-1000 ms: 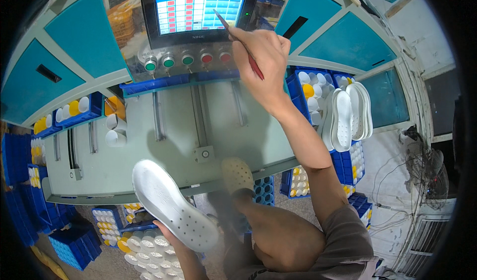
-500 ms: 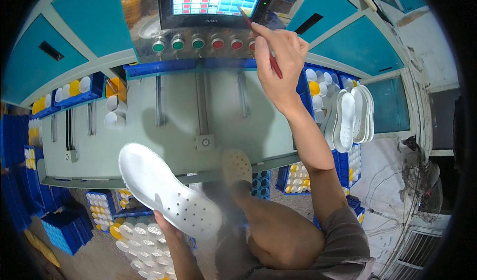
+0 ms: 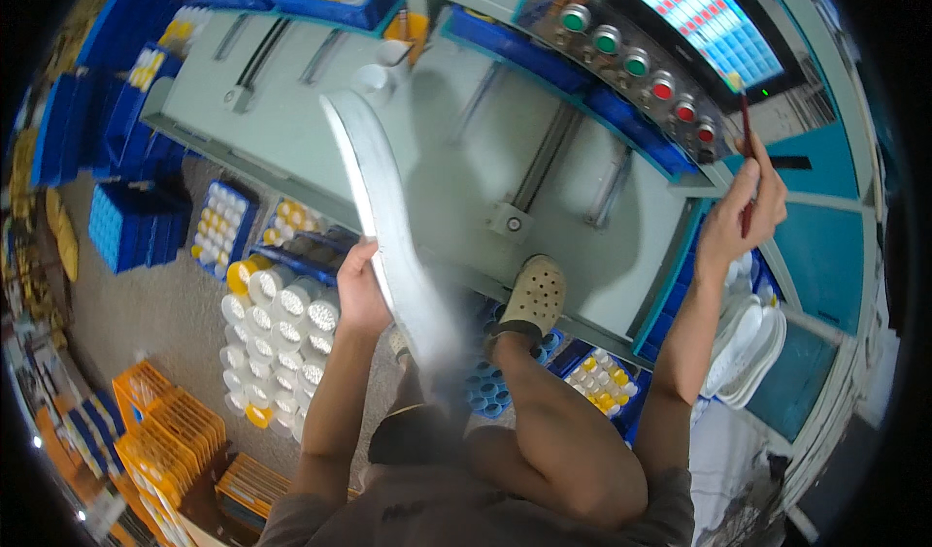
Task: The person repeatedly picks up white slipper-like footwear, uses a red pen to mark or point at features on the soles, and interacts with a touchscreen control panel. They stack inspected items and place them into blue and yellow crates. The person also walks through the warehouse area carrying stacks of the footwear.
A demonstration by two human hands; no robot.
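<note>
A white shoe sole [image 3: 384,212] stands tilted on edge in my left hand [image 3: 361,293], whose fingers are closed around its middle. Its lower end is blurred. My right hand [image 3: 746,207] pinches a thin dark red pen-like stick [image 3: 747,125]. The stick's tip lies at the lower corner of a lit touch screen [image 3: 714,28]; whether it touches the glass I cannot tell. Below the screen runs a row of green and red push buttons [image 3: 636,65]. Several more white soles [image 3: 743,348] are stacked beside my right forearm.
A pale green worktop [image 3: 437,159] with slotted rails [image 3: 544,159] spans the middle. White cups [image 3: 374,81] stand on it. Blue crates [image 3: 335,3] line its back. Stacked white cups [image 3: 277,343] and orange baskets [image 3: 175,430] sit on the floor. My clog [image 3: 536,295] is by the worktop's front edge.
The view has turned, so the worktop and screen now slant. The sole has swung from showing its holed face to nearly edge-on. The stick remains in my right hand near the screen's lower corner.
</note>
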